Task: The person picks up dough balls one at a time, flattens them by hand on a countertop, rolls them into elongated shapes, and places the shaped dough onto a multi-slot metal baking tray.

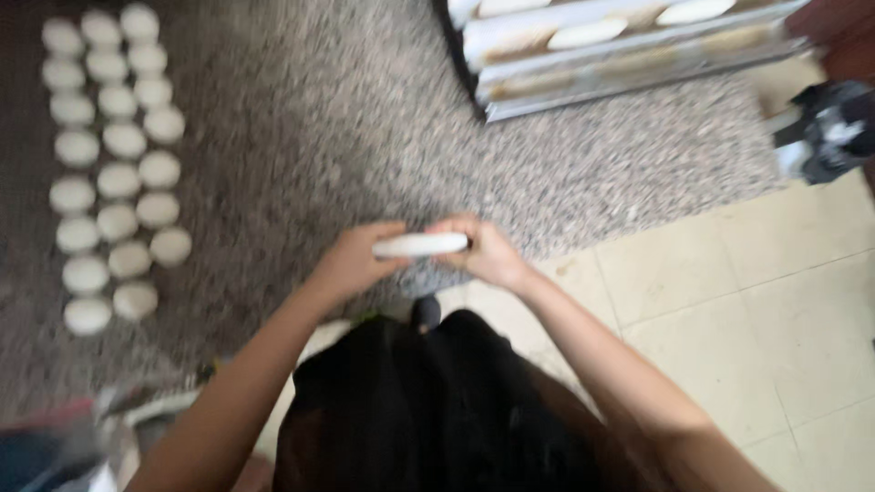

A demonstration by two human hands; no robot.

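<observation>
Head view: strong motion blur across whole frame, no sharp edge anywhere. Light soft, diffuse, moderate; source not identifiable. Speckled grey stone worktop [365, 118] dimmer toward left edge and far-left corner, grain smeared. Rows of round white dough pieces [114, 164] along left edge soft-edged, slightly overexposed, faint shadows only. Flat white dough disc [420, 244] bright, outline smeared. Pale tiled floor [756, 310] at right brighter, no glare. Black garment [428, 410] at bottom underexposed, detail lost. Metal tray rack [620, 46] at top streaked, mild sheen.
</observation>
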